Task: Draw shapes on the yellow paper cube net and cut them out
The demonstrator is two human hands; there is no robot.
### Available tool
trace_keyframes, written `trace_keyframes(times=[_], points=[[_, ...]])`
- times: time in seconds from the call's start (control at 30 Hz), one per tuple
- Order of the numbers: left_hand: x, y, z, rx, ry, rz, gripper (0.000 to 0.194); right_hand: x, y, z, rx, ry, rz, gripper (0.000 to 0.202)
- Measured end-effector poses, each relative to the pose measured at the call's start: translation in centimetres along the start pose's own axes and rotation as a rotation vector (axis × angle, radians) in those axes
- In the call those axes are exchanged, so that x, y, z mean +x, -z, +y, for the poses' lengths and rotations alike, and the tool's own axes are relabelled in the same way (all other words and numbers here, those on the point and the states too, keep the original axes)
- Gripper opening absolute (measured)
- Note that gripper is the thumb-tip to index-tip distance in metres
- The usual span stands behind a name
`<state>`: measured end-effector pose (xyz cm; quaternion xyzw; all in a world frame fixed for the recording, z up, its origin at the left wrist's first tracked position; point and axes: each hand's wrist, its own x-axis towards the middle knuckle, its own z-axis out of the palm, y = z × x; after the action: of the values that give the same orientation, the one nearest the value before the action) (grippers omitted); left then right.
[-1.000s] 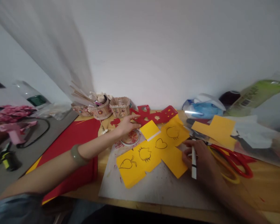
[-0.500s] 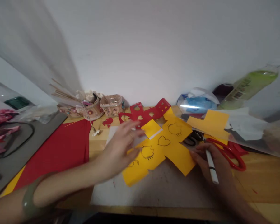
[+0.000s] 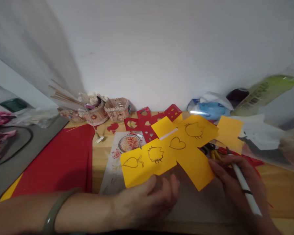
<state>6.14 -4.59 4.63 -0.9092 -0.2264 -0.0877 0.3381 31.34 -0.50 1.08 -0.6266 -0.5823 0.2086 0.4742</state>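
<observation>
A cross-shaped yellow paper cutout (image 3: 161, 163) carries pencil-like dark drawings of a heart, tulip-like shapes and a leafy shape. It sits tilted above a printed sheet. My left hand (image 3: 154, 197) is just below its lower edge, palm inward, fingers loosely curled with a gap to the thumb; I see nothing in them. My right hand (image 3: 242, 186) grips a white marker (image 3: 246, 187) with a black band. Its fingertips also touch the edge of the cutout's right flap. Behind the right hand, scissors (image 3: 207, 149) are mostly hidden.
Red paper with cut-out shapes (image 3: 147, 122) lies by the wall. Red sheets (image 3: 61, 156) cover the left side. Decorated stick baskets (image 3: 117, 109) stand at the back. A green-liquid bottle (image 3: 269, 91) leans at right, beside a blue package (image 3: 208, 109) and more yellow paper (image 3: 229, 130).
My left hand has moved from the cutout's upper left down below its lower edge. The cutout has shifted a little, uncovering its leftmost drawing. The right hand with the marker moved slightly right and down.
</observation>
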Motion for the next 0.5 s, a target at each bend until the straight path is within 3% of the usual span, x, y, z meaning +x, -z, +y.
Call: trace_keyframes(times=[0.07,0.27,0.5], points=[[-0.2,-0.7,-0.6,0.017,0.006,-0.046,0.034,-0.1,-0.2,0.0,-0.038,0.029,-0.010,0.019],[-0.3,-3.0,-1.4,-0.086,0.037,-0.185,0.019,0.7,-1.8,1.0,-0.100,0.235,-0.220,0.010],[1.1,-3.2,0.7,-0.261,0.008,-0.120,0.031,1.1,-3.0,0.5,-0.218,0.337,-0.280,0.011]])
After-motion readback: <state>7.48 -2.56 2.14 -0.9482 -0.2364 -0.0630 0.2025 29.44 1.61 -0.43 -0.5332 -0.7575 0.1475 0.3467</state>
